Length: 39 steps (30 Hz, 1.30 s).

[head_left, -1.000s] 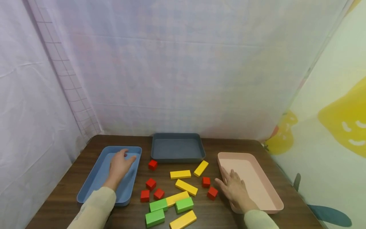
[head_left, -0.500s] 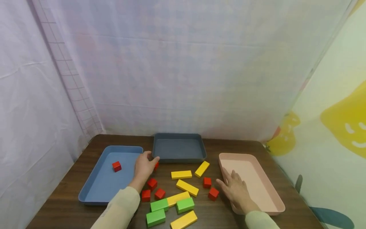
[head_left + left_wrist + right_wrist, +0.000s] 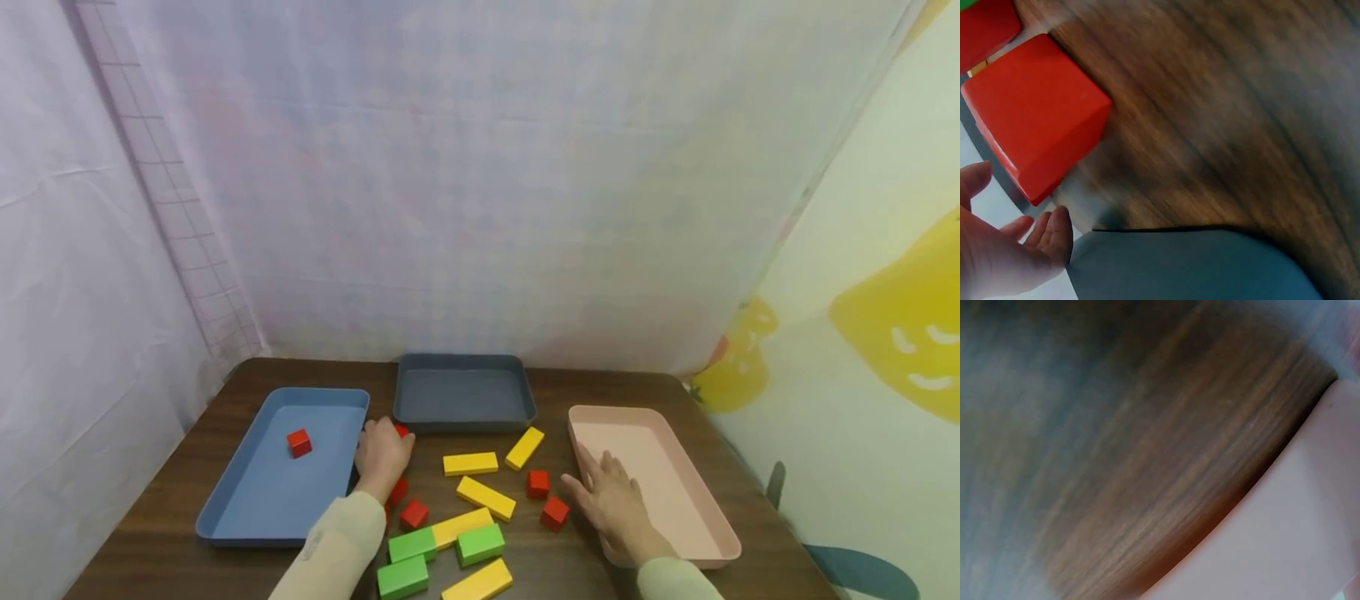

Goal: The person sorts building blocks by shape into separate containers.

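Observation:
My left hand (image 3: 382, 454) is low over the table beside the blue tray (image 3: 217, 504). Just past its thumb and index finger, a red cube (image 3: 402, 431) is partly hidden; contact cannot be told. In the left wrist view the thumb and fingers of the left hand (image 3: 1016, 250) stand apart, nothing seen between them, next to a large-looking red cube (image 3: 1035, 109). Another red cube (image 3: 298, 443) lies inside the blue tray. My right hand (image 3: 615, 504) rests, fingers spread, over the left rim of the pink tray (image 3: 693, 475).
More red cubes (image 3: 537, 484), yellow blocks (image 3: 470, 464) and green blocks (image 3: 481, 544) are scattered mid-table, several partly behind the left forearm. A dark grey tray (image 3: 465, 423) stands at the back, close to the left hand. A curtain (image 3: 480, 208) hangs behind the table.
My left hand has come out of the blue tray, leaving a red cube there, then moved right and down to the cube near the grey tray. The right hand stays put.

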Motion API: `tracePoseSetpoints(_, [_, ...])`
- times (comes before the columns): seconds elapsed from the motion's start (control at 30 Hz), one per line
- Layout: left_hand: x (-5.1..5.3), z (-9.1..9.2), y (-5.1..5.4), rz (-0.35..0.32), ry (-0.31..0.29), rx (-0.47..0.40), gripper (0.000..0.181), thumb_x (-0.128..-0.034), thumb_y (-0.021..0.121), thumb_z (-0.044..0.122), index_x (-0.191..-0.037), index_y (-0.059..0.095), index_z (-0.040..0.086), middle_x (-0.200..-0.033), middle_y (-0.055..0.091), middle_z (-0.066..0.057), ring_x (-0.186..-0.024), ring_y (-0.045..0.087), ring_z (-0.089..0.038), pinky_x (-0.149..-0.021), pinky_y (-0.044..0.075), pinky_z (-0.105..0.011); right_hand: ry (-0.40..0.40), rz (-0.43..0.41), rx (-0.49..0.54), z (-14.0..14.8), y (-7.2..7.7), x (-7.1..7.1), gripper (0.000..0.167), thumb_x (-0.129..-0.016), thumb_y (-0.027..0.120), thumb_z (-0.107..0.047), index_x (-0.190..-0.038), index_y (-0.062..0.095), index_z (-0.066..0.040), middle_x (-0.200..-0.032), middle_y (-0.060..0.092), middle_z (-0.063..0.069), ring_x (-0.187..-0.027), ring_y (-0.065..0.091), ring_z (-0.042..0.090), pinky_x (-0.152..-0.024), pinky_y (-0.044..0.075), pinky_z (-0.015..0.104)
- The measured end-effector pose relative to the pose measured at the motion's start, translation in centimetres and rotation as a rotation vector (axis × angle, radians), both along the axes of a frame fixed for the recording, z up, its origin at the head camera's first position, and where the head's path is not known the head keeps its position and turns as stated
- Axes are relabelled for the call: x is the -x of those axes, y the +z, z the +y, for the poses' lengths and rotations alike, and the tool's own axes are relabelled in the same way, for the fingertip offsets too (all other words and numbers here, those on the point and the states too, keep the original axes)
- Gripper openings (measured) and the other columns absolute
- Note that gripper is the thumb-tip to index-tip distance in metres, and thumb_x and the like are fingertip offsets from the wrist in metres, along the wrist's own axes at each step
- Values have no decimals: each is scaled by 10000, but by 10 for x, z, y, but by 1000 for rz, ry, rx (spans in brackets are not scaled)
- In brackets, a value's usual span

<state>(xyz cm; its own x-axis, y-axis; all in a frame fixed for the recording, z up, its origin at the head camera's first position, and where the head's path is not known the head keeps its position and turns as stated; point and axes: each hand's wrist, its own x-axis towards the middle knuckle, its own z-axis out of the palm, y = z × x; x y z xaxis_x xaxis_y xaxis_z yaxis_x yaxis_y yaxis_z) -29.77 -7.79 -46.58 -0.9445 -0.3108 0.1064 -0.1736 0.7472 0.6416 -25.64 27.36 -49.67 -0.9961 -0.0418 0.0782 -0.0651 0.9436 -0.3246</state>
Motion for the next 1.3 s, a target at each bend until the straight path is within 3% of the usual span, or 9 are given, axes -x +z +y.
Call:
tracePoseSetpoints(0.17, [3,-4,-5,15,-14,36,238,-850,730,141,-910,664,-80,-909,594,-223,-864,617,-412,-744,522,-543,6,-6,-5,-2,0,1,730,-994,444,-584,-1556,324,-134,-1490,270,409,-1390,227,560,-1047,182,753])
tracePoseSetpoints(0.43, [4,-10,-10,21,-53,102,139,-826,714,87,-787,661,-36,-807,610,-170,-754,632,-349,-693,533,-485,12,-5,1,-5,-1,1,702,-1005,454,-549,-1554,330,-129,-1495,273,402,-1395,229,554,-1052,181,749])
tracePoseSetpoints(0.6, [2,-9,-8,20,-82,139,133,-820,714,98,-770,653,-8,-793,590,-133,-716,611,-306,-671,530,-465,9,-4,9,-5,-1,-2,733,-998,431,-588,-1562,315,-134,-1497,270,401,-1396,226,553,-1055,177,747])
tracePoseSetpoints(0.8, [-3,-13,3,80,-141,108,142,-827,699,96,-751,612,13,-768,568,-113,-662,554,-277,-608,485,-416,16,9,10,-4,-2,-1,749,-993,426,-605,-1559,320,-125,-1482,288,407,-1385,247,554,-1048,189,749])
tracePoseSetpoints(0.93, [-3,-18,11,128,-189,80,120,-820,699,99,-834,667,-16,-806,611,-126,-706,586,-295,-621,485,-415,14,17,9,-2,-2,1,746,-994,428,-601,-1559,322,-124,-1483,292,402,-1387,254,546,-1048,193,748])
tracePoseSetpoints(1.07, [-3,-28,20,181,-230,66,215,-804,703,103,-959,710,-47,-806,654,-117,-718,609,-292,-619,490,-409,7,18,8,-2,-1,2,734,-995,444,-585,-1559,324,-129,-1483,298,399,-1386,261,542,-1047,196,747])
tracePoseSetpoints(1.17, [-4,-38,28,165,-234,38,253,-823,705,122,-1017,716,-39,-807,669,-98,-693,596,-261,-585,468,-381,5,21,10,-2,-1,2,724,-997,457,-571,-1558,328,-131,-1479,308,398,-1383,270,539,-1045,202,747])
tracePoseSetpoints(1.3, [-7,-53,36,117,-211,43,356,-866,707,182,-1149,693,-34,-1010,703,-164,-846,648,-304,-691,521,-437,8,20,15,-3,-2,3,739,-993,441,-594,-1558,329,-131,-1478,308,400,-1381,270,544,-1043,202,749])
